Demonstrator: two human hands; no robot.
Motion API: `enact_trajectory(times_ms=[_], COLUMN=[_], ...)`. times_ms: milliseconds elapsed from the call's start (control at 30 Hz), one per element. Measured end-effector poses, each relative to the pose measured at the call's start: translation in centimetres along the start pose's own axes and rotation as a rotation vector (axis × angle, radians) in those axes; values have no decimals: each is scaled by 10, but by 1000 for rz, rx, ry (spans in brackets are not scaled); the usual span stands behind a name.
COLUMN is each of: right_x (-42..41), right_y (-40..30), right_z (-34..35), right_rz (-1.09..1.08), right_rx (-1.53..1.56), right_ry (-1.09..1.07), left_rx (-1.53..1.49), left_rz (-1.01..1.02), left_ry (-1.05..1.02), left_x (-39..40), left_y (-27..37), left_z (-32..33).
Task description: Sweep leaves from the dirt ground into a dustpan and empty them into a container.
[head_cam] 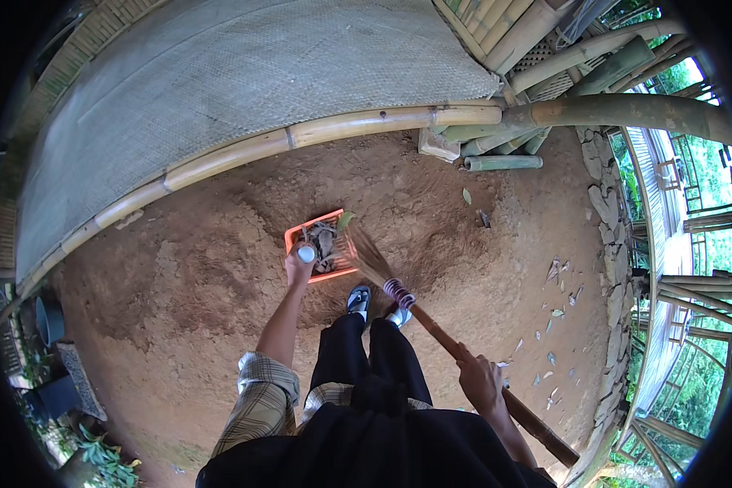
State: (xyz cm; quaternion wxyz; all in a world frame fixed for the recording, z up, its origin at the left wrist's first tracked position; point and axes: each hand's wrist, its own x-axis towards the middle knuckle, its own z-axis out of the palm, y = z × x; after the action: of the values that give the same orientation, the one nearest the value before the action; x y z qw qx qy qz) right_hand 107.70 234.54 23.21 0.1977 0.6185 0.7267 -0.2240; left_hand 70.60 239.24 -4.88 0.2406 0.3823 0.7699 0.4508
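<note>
My left hand [299, 263] is closed around the pale-tipped handle [306, 254] of an orange plastic dustpan [290, 235], low over the dirt floor in front of my feet. Dry leaves [324, 244] lie heaped inside the pan, and a green leaf [344, 220] is at its right rim. My right hand [480, 379] grips the wooden handle of a stiff-bristled broom [436, 329]. The broom's bristles [366, 253] reach the dustpan's right side and look blurred; whether they touch the leaves, I cannot tell.
A bamboo platform with a woven mat [268, 73] and a bamboo pole edge [232, 160] spans the far side. Cut bamboo pieces [503, 162] and a pale block [439, 145] lie beneath its corner. Loose leaves [552, 360] dot the right floor beside a stone border [613, 293].
</note>
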Motion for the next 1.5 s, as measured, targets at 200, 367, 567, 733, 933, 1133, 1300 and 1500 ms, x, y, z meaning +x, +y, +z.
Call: enact_trajectory(times_ms=[200,367,567,733,933,1133,1300,1500], right_x=[49,104,71,4,-16,14,58,128], right_y=[14,-10,-14,16,87,181,279,361], right_z=[15,40,7,-54,-63,-51,-36,-15], right_rz=[-82,-77,-176,-99,104,407,493,637], right_rx=[-91,-120,-112,-97,-97,69,88,105], right_ry=[249,151,-30,111,237,275,331,227], left_rx=[11,35,7,-64,-16,-87,-114,-37], left_rz=[-45,-17,-80,-40,9,114,185,157], left_ry=[35,27,34,54,-98,-189,-231,-146], left_x=[2,6,5,5,24,33,31,37], left_y=[4,1,-5,12,60,126,173,209], left_z=[2,8,-4,-9,33,130,233,343])
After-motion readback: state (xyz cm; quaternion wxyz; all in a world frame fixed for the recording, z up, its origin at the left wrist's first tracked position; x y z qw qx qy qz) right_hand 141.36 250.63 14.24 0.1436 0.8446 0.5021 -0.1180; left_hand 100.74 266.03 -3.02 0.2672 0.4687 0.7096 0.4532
